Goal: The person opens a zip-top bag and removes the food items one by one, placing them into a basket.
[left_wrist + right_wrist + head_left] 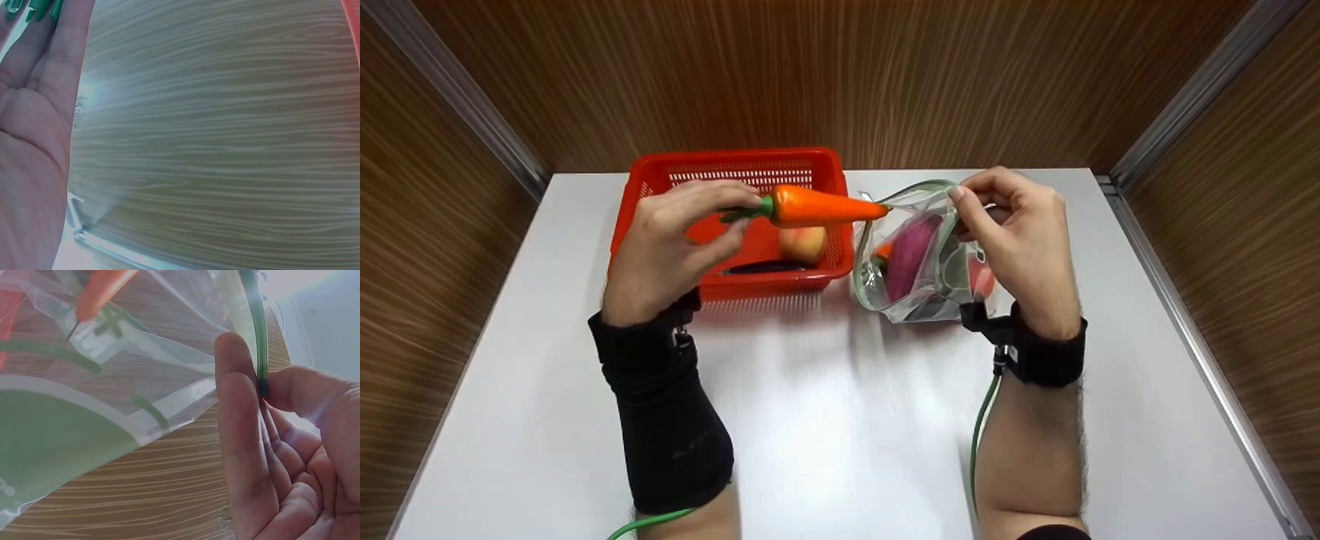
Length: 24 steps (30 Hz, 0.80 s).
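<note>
My left hand (654, 240) pinches the orange carrot (817, 208) by its green top, seemingly leaving the tip free, pointing to three o'clock at the mouth of the clear bag (916, 310), whose rim my right hand (1020, 232) pinches at one o'clock, apparently so it gapes.

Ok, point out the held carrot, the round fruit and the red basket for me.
Held carrot (823, 207): head view, on the middle of its orange root.
Round fruit (802, 244): head view, on the middle of its visible skin.
Red basket (772, 282): head view, on its front rim.
</note>
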### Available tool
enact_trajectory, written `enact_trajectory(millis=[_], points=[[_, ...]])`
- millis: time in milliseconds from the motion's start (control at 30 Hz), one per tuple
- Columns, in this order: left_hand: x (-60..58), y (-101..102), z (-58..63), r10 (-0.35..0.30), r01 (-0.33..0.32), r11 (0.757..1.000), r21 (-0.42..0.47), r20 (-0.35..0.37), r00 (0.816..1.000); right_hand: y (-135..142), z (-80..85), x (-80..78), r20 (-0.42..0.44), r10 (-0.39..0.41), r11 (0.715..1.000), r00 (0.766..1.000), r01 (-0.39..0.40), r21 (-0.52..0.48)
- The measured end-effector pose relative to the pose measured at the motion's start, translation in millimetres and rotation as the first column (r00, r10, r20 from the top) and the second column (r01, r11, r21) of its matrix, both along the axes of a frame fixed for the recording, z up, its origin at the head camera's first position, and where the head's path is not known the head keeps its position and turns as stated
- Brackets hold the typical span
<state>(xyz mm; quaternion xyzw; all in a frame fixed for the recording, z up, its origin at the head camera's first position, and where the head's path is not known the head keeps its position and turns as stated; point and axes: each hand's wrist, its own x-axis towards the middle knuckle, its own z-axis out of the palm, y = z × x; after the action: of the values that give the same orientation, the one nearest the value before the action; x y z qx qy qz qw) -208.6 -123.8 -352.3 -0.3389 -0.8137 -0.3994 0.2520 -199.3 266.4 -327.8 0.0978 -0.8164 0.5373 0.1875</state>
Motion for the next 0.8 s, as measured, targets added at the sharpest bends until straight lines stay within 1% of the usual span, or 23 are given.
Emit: enact_trajectory(millis=[300,433,533,633,800], points=[[-0.9,-13,-2.3,0.105,-0.106,0.992,0.069,0.022,0.994,0,-0.5,-0.5,0.001,0.005,1.000,1.000,-0.005,-0.001],[-2.2,-15,-3.1,0.130,-0.131,0.988,0.076,0.028,0.991,0,-0.3,0.0,0.007,0.007,1.000,1.000,-0.007,0.002],[-3.3,-15,-3.7,0.136,-0.138,0.986,0.093,0.032,0.990,0,-0.1,0.3,0.012,0.008,1.000,1.000,-0.008,0.006],[-3.9,-15,-4.2,0.146,-0.150,0.978,0.143,0.036,0.989,0,-0.1,0.0,0.012,0.007,1.000,1.000,-0.007,0.008],[-2.2,-19,-4.9,0.160,-0.170,0.954,0.246,0.061,0.985,0,-1.0,-1.0,0.010,0.011,1.000,1.000,-0.011,0.012]])
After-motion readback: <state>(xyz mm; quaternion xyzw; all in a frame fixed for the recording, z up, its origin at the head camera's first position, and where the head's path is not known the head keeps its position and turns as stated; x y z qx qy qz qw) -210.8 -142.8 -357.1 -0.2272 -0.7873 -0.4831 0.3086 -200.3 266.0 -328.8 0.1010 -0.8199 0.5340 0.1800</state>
